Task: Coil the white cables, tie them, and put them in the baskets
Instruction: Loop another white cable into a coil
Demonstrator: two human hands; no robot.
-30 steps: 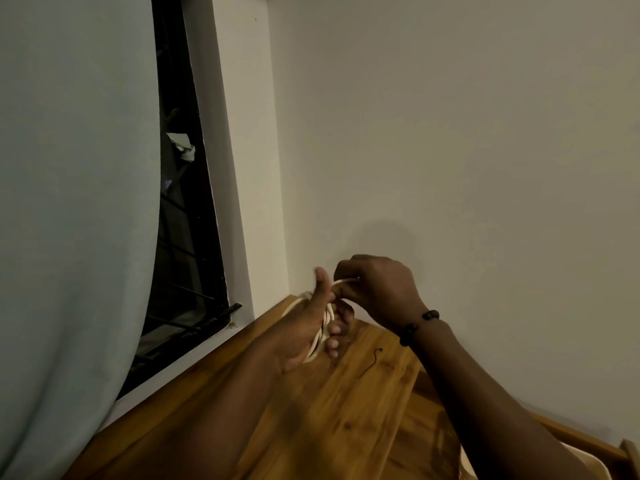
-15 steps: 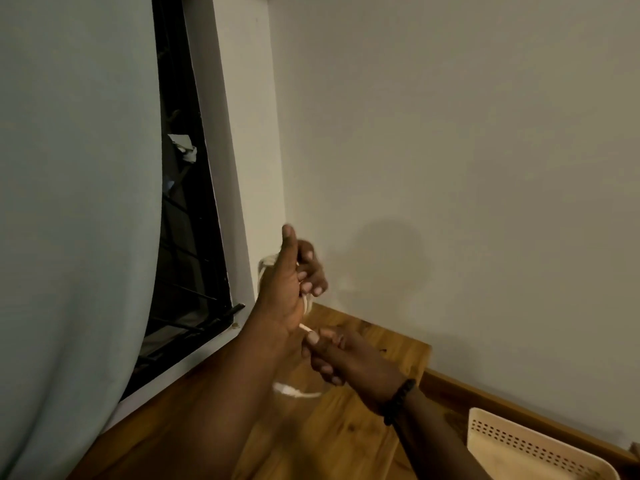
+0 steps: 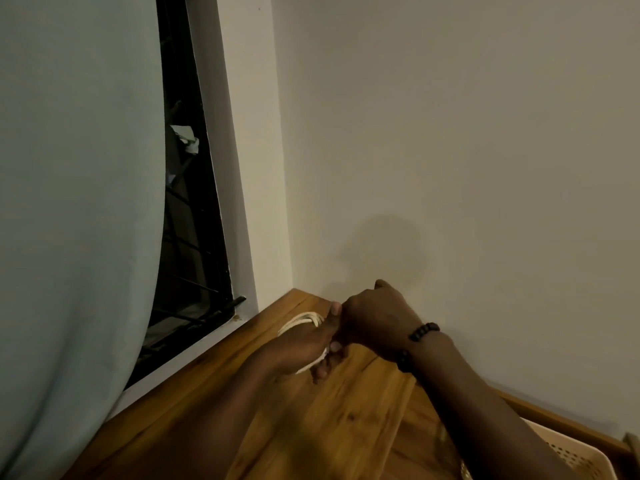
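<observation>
A coil of white cable [image 3: 302, 321] is wrapped around my left hand [image 3: 308, 344], which grips it above the far corner of the wooden table [image 3: 311, 427]. Loops show above the hand and a bit below the fingers. My right hand [image 3: 375, 318], with a black bead bracelet on the wrist, is curled into a fist right against the left hand's thumb; what it pinches is hidden. A cream perforated basket [image 3: 568, 452] sits at the lower right, partly behind my right forearm.
A plain wall stands right behind the table. At left a pale curtain [image 3: 76, 220] hangs over a dark barred window [image 3: 194, 237]. A wooden ledge [image 3: 554, 422] runs along the wall beyond the basket.
My left hand has come down from the raised position to the table corner. My right hand rose from below it to meet the left thumb. The view shifted, hiding most of the basket.
</observation>
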